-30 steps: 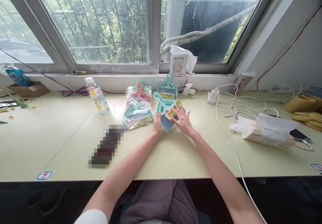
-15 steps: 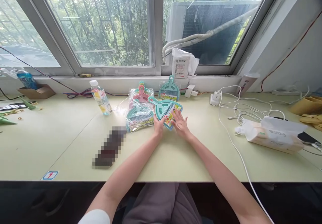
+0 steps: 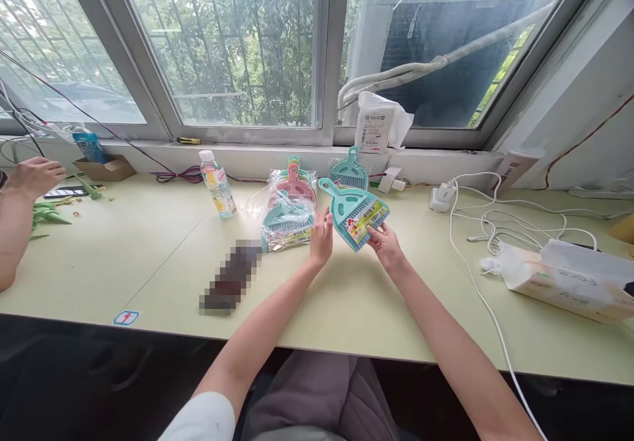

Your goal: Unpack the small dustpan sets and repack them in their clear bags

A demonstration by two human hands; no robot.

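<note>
From my head camera, the one view I have, the teal dustpan (image 3: 344, 208) has just changed position. A moment ago it lay low under both my hands; now it is raised off the pale green desk (image 3: 148, 263), tilted, with its handle pointing up and to the left. My right hand (image 3: 385, 246) has hold of its lower corner between thumb and fingers, while my left hand (image 3: 321, 237) stands open beside it, fingers upright and just apart from the bristles.

Just beyond are a teal dustpan in clear wrap (image 3: 287, 226), a pink dustpan in clear wrap (image 3: 293, 187), and another teal dustpan (image 3: 351, 171) propped by the window sill. The printed yellow card (image 3: 365, 222) on the one I hold is too small to read. Only the word "Face" is legible, on the tissue pack (image 3: 569, 289). The plastic drink bottle (image 3: 216, 187) has a yellow label I cannot read, and the white packet (image 3: 374, 131) on the sill has a barcoded label. A blurred object (image 3: 231, 277) lies on the desk, and a co-worker's hand (image 3: 34, 178) rests at the far left.
</note>
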